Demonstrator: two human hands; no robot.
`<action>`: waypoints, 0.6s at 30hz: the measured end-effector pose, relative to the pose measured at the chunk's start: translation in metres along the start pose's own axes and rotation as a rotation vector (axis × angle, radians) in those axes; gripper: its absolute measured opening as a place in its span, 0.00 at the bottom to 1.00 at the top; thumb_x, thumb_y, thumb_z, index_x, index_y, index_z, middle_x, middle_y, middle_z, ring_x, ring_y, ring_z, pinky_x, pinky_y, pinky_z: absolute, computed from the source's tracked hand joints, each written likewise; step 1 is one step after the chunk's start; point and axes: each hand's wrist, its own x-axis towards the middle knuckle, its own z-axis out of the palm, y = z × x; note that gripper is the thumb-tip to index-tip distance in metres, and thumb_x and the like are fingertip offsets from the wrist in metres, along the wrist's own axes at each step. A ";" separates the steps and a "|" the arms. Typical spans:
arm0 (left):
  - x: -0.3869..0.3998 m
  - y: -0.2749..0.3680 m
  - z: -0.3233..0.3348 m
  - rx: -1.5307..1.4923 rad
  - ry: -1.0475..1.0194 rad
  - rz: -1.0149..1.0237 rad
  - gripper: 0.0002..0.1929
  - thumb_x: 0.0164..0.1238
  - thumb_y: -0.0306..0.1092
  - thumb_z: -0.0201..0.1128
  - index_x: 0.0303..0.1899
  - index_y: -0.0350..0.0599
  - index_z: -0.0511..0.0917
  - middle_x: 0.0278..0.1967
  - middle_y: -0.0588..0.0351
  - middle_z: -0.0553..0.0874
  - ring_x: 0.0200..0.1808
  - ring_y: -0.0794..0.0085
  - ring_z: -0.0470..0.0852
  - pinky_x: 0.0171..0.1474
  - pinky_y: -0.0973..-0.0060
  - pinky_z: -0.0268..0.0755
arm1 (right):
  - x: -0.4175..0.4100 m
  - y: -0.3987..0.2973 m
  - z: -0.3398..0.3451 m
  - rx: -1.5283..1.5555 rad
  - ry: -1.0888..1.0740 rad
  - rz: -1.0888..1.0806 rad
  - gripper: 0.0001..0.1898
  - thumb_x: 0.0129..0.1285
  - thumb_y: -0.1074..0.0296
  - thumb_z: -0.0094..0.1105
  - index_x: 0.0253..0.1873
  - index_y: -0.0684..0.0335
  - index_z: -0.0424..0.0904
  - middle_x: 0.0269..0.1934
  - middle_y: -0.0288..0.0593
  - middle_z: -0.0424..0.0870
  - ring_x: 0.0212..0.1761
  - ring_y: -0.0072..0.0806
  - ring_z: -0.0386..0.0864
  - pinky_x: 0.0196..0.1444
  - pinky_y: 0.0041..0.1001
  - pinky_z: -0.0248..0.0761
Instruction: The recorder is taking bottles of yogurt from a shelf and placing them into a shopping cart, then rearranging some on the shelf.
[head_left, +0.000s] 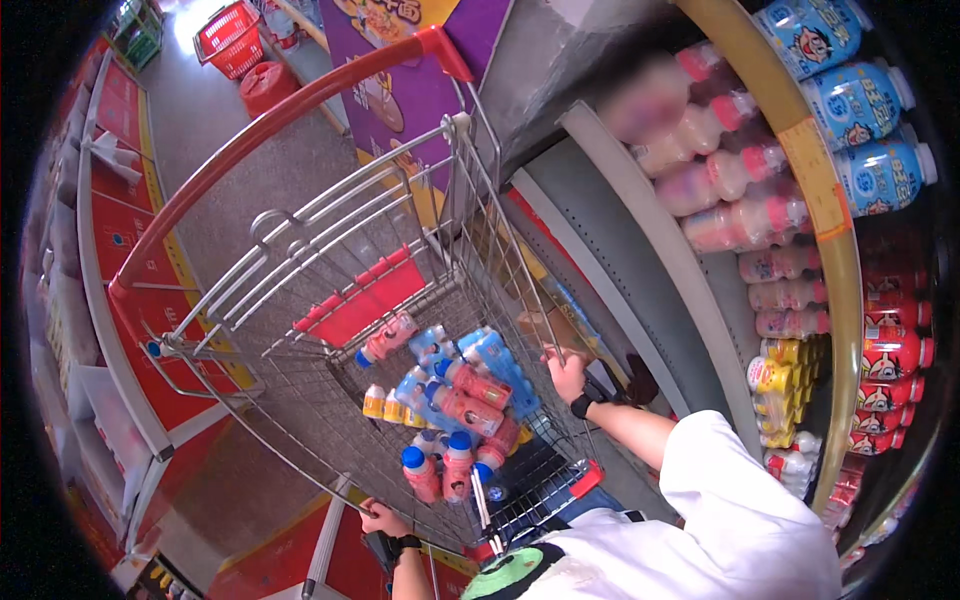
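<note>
A wire shopping cart stands before me, its red handle at the far end. My left hand is closed around the top wire of the cart's left side. On the opposite rim, my right hand grips the wire. Both wrists wear dark bands. Inside the basket lie several pink bottles with blue caps, some upright and some on their sides. Blue-wrapped bottle packs rest among them, beside small yellow-and-white bottles. A red panel is fixed to the cart's far end.
To the right, a shelf with a yellow edge holds pink drink bottles, blue-labelled bottles and red ones. Red-fronted display bins line the left. A red shopping basket is on the far floor near a purple printed panel.
</note>
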 end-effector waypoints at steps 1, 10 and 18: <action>0.005 0.002 -0.001 0.005 0.006 -0.009 0.07 0.44 0.26 0.45 0.23 0.34 0.70 0.14 0.50 0.73 0.16 0.70 0.72 0.21 0.76 0.63 | 0.003 -0.003 0.007 0.049 0.008 0.019 0.07 0.48 0.73 0.43 0.28 0.69 0.72 0.17 0.40 0.72 0.20 0.24 0.71 0.25 0.22 0.62; 0.073 0.025 -0.012 -0.032 0.009 -0.030 0.07 0.45 0.26 0.44 0.23 0.34 0.70 0.14 0.51 0.73 0.16 0.69 0.73 0.21 0.77 0.63 | 0.029 -0.062 0.057 -0.108 -0.059 0.001 0.07 0.49 0.74 0.42 0.28 0.68 0.72 0.18 0.39 0.73 0.22 0.21 0.71 0.27 0.20 0.63; 0.149 0.009 0.015 -0.052 0.013 -0.080 0.07 0.44 0.26 0.44 0.23 0.34 0.70 0.14 0.48 0.73 0.17 0.67 0.73 0.21 0.75 0.62 | 0.076 -0.079 0.132 -0.055 -0.104 -0.038 0.09 0.45 0.77 0.40 0.30 0.70 0.71 0.20 0.40 0.74 0.22 0.22 0.72 0.27 0.20 0.64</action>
